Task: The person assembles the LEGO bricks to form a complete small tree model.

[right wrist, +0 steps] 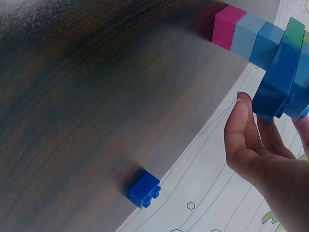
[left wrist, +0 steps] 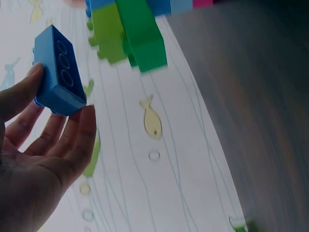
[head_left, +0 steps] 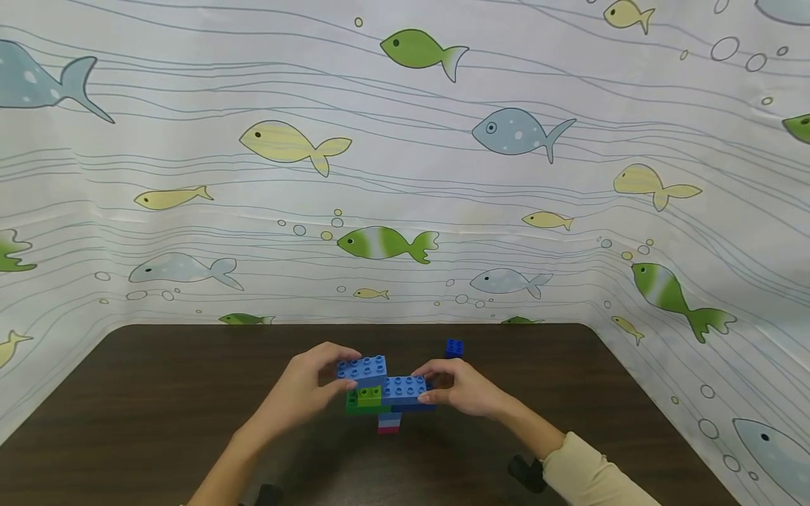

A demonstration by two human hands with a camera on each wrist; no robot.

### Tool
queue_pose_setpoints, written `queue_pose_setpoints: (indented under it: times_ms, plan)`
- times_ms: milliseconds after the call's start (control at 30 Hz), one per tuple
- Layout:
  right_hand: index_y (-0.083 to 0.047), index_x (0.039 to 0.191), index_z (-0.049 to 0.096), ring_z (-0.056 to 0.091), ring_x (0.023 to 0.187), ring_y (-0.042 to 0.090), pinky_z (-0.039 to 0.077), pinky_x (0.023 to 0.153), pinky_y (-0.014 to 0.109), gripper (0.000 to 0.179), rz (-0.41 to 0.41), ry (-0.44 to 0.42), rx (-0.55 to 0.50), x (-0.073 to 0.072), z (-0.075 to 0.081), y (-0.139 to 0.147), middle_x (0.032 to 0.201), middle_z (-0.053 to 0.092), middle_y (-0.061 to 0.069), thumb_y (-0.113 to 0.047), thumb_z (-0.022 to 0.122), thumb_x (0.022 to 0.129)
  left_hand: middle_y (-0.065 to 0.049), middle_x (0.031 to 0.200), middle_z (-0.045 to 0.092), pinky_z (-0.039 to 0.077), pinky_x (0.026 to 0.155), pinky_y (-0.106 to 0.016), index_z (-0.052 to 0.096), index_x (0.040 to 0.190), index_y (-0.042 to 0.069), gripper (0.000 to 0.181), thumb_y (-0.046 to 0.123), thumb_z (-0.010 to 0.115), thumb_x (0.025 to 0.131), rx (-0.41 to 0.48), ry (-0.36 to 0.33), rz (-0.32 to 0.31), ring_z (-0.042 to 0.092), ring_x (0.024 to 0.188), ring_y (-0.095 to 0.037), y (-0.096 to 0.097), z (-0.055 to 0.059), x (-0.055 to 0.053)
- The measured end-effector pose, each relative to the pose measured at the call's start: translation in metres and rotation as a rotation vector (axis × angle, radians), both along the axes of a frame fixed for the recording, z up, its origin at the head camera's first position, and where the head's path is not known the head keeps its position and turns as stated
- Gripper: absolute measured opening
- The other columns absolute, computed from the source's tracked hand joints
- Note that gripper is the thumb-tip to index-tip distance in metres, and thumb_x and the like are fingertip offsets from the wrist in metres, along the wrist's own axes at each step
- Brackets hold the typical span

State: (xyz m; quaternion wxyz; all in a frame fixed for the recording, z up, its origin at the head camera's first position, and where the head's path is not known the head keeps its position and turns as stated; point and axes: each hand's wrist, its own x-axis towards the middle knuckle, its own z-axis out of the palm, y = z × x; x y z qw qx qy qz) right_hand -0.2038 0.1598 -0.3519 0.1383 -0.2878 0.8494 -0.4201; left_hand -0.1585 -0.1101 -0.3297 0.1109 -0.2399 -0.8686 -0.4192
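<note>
My left hand (head_left: 308,379) pinches a blue building brick (head_left: 363,369) between thumb and fingers. In the left wrist view the hollow underside of that blue brick (left wrist: 63,70) shows, with a gap between it and the green bricks. A stacked structure stands on the table: a narrow column of pink (right wrist: 228,28), pale blue and blue bricks carries a wider top. On top, a dark green brick (left wrist: 141,36) and a lime brick (head_left: 370,396) sit left, and a blue eight-stud brick (head_left: 405,388) sits right over a darker blue one. My right hand (head_left: 467,388) grips the right end of the blue eight-stud brick.
A small dark blue brick (head_left: 454,348) stands alone on the dark wooden table (head_left: 190,393), behind the right hand. A white fish-patterned sheet (head_left: 405,176) hangs behind the table and along its sides.
</note>
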Motion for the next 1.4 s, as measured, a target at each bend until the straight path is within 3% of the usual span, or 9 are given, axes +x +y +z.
queue_pose_setpoints:
  times_ms: [233,467,767,1033,1233,1400]
  plan:
    - [-0.006,0.112,0.061,0.057,0.086,0.018,0.05,0.073,0.028,0.029,0.022,0.003,-0.014,0.0,0.001,0.0,0.104,0.06,0.007,-0.016,0.066,0.085,-0.004,0.101,0.06,0.051,0.073,-0.032,0.063,0.104,0.005,0.026,0.005,0.071,0.078,-0.027,0.008,-0.026,0.055,0.084,-0.017,0.028,-0.006,-0.003]
    - [-0.003,0.112,0.06,0.056,0.088,0.018,0.05,0.072,0.026,0.031,0.027,0.004,-0.023,-0.001,0.001,0.0,0.103,0.061,0.007,-0.015,0.065,0.085,-0.004,0.102,0.059,0.05,0.078,-0.037,0.063,0.104,0.004,0.025,0.006,0.069,0.08,-0.049,-0.015,-0.043,0.057,0.09,-0.02,0.039,-0.01,-0.005]
    - [-0.002,0.113,0.059,0.056,0.088,0.018,0.05,0.071,0.025,0.032,0.03,0.008,-0.017,-0.001,-0.001,0.001,0.104,0.06,0.007,-0.016,0.065,0.085,-0.006,0.105,0.06,0.05,0.079,-0.036,0.063,0.104,0.004,0.027,0.007,0.071,0.078,-0.054,-0.02,-0.025,0.058,0.092,-0.022,0.04,-0.012,-0.007]
    - [-0.003,0.113,0.059,0.056,0.089,0.019,0.05,0.073,0.027,0.032,0.021,0.014,-0.007,-0.001,0.0,0.001,0.105,0.06,0.008,-0.017,0.065,0.085,-0.007,0.105,0.06,0.05,0.08,-0.037,0.063,0.105,0.004,0.029,0.011,0.072,0.078,-0.078,-0.071,-0.015,0.058,0.094,-0.024,0.039,-0.011,-0.009]
    - [-0.005,0.116,0.058,0.056,0.093,0.02,0.05,0.077,0.028,0.034,0.012,0.017,0.003,-0.001,0.0,0.001,0.108,0.059,0.007,-0.017,0.065,0.086,-0.006,0.103,0.061,0.049,0.08,-0.039,0.062,0.106,0.007,0.029,0.016,0.07,0.08,-0.06,-0.128,-0.043,0.056,0.091,-0.021,0.035,-0.013,-0.012]
    - [-0.007,0.12,0.053,0.057,0.1,0.023,0.049,0.081,0.033,0.038,0.03,0.024,-0.048,0.0,-0.001,-0.001,0.113,0.057,0.01,-0.015,0.065,0.086,-0.005,0.102,0.061,0.049,0.075,-0.036,0.059,0.108,0.008,0.029,0.019,0.069,0.082,-0.037,-0.156,-0.079,0.055,0.086,-0.018,0.032,-0.015,-0.014]
